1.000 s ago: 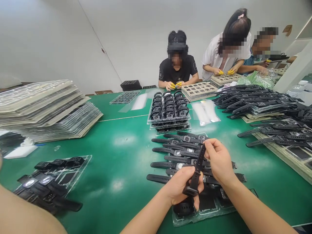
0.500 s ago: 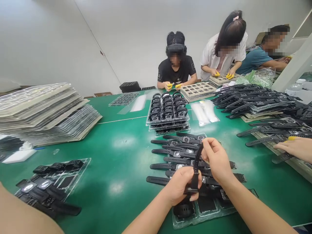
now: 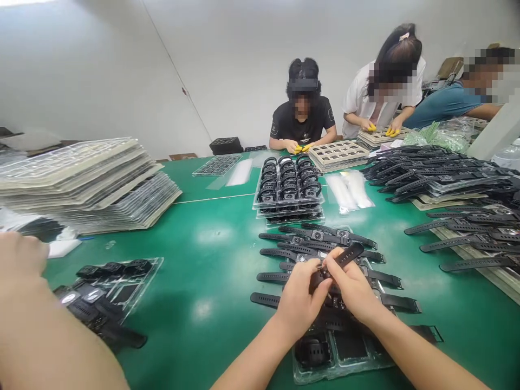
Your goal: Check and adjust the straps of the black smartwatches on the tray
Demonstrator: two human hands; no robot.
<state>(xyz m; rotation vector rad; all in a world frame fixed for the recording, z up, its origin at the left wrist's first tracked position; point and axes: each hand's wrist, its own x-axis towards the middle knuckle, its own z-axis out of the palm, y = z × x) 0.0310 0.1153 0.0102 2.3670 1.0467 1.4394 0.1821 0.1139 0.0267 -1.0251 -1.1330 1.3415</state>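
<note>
Head view: clamping a black watch strap (image 3: 348, 257) in left hand (image 3: 298, 297) and right hand (image 3: 354, 290), above near tray (image 3: 325, 375). Could drop onto that tray through loose pinching, or crease from overbending.

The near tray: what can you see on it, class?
On the near tray, a curled watch sits front-left, straight watches behind it. The left hand and right hand hide what is beneath them.

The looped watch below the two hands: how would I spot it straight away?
On the green table, find the clear tray below the left hand. The looped watch sits in the tray's near left corner. Its black strap curls round, while the watches beyond it lie with straps stretched out.
</note>
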